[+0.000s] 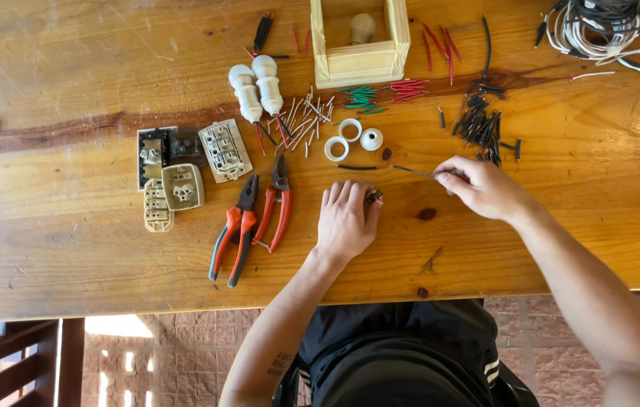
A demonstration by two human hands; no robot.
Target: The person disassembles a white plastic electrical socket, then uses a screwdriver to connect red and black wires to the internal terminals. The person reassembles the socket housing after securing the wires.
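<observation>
Fingers pinching thin wire, lying leftward

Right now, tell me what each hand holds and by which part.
The right hand pinches a thin dark wire at its right end. The left hand lies flat on the table, touching a small part with red bits; hold unclear.

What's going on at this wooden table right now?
A person sits at a wooden table strewn with electrical parts. The left hand lies flat on the wood, with a small part at its fingertips. The right hand pinches one end of a thin dark wire. Two red-handled pliers lie to the left, near switch and socket parts, lamp holders and piles of cut wire pieces.
</observation>
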